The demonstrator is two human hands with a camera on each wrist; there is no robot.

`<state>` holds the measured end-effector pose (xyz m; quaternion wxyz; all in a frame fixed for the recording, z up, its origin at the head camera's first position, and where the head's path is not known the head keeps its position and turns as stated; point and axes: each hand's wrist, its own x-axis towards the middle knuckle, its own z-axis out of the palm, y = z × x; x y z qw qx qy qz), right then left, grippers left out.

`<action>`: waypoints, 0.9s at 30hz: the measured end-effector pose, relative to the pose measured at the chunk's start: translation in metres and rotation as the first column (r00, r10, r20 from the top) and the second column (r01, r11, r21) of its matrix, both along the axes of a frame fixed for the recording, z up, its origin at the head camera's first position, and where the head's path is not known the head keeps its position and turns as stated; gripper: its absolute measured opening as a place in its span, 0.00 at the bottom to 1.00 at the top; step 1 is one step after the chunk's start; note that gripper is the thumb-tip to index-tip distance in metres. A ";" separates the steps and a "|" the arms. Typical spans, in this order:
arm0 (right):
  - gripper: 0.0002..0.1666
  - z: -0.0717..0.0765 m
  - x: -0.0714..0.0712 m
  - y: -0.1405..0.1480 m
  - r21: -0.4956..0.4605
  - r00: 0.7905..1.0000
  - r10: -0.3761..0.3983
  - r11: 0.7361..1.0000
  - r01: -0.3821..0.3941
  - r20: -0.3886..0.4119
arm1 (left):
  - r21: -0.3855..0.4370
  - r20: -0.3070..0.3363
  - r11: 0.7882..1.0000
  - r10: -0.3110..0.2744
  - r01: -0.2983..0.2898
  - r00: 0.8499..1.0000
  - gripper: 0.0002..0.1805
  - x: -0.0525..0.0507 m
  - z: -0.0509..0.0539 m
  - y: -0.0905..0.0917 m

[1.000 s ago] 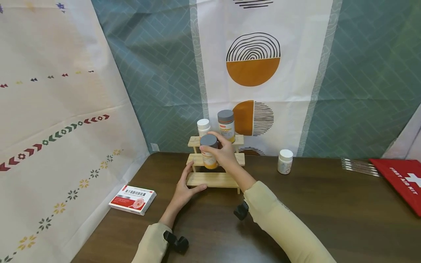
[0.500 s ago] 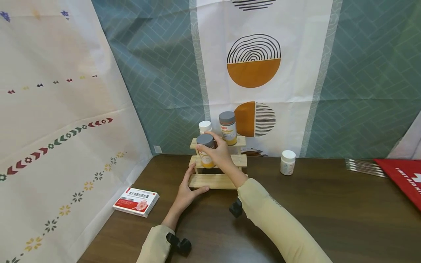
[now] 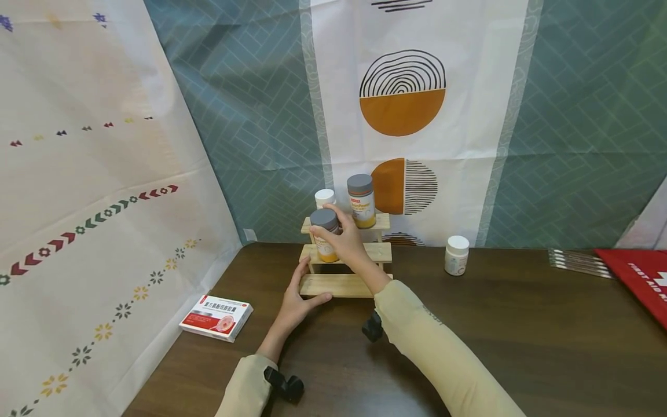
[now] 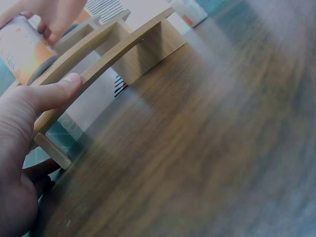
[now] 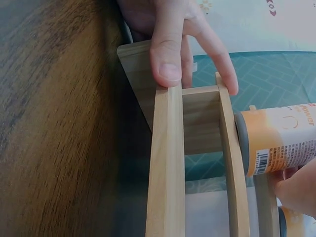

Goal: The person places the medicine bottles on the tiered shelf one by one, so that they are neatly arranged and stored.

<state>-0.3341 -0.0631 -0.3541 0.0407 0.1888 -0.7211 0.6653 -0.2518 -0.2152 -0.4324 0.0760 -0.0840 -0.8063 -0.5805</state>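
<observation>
A three-step wooden rack [image 3: 339, 285] stands on the table near the back wall. My left hand [image 3: 292, 307] grips its left end, the thumb [image 4: 61, 91] on the lowest step's front edge and fingers at the side. On the middle step's left part, my right hand [image 3: 346, 237] holds a grey-lidded supplement bottle [image 3: 327, 249] upright between thumb and fingers. Its base [image 5: 243, 143] appears to touch the step in the right wrist view. A similar grey-lidded bottle [image 3: 363, 205] stands on the top step's right side. Left of it, a white bottle [image 3: 324, 196] is partly hidden.
Another white bottle [image 3: 457, 255] stands on the table to the right. A pack of cotton swabs [image 3: 581, 263] and a red first aid pouch [image 3: 638, 275] lie farther right. A red-and-white medicine box [image 3: 216, 317] lies at the left. Patterned cloths [image 3: 250, 145] hang behind and left.
The right hand has shifted the grey-lidded supplement bottle left along the middle step. My left hand keeps its place on the rack. The view has shifted slightly.
</observation>
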 end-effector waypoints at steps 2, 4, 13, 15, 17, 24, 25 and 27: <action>0.35 -0.001 -0.001 0.000 0.008 1.000 -0.005 1.000 0.005 -0.009 | 0.000 0.008 1.000 0.000 0.000 1.000 0.52 0.001 0.002 0.000; 0.36 -0.001 -0.002 -0.001 0.016 1.000 -0.010 1.000 0.011 -0.017 | 0.002 0.008 1.000 0.002 -0.002 1.000 0.52 -0.001 0.000 0.000; 0.38 -0.003 -0.002 -0.002 0.013 0.998 -0.023 1.000 0.024 -0.051 | -0.006 -0.038 1.000 0.020 -0.020 0.999 0.52 -0.013 -0.024 -0.007; 0.39 -0.004 0.000 -0.002 0.010 0.998 -0.032 0.999 0.032 -0.063 | 0.000 -0.048 1.000 0.016 -0.016 0.999 0.52 -0.013 -0.026 -0.007; 0.40 -0.004 0.001 -0.002 0.005 0.996 -0.042 0.999 0.043 -0.075 | 0.002 -0.052 1.000 0.014 -0.014 0.999 0.52 -0.014 -0.026 -0.007; 0.41 -0.005 0.005 0.001 -0.020 0.993 -0.060 0.998 0.059 -0.101 | 0.006 -0.036 1.000 0.019 -0.019 0.999 0.54 -0.015 -0.025 -0.006; 0.41 -0.006 0.006 0.001 -0.024 0.993 -0.058 0.998 0.056 -0.103 | 0.010 -0.036 1.000 0.018 -0.018 0.999 0.54 -0.015 -0.025 -0.006; 0.41 -0.008 0.006 0.003 -0.019 0.992 -0.062 0.998 0.060 -0.114 | 0.015 -0.035 1.000 0.016 -0.016 0.999 0.55 -0.015 -0.025 -0.005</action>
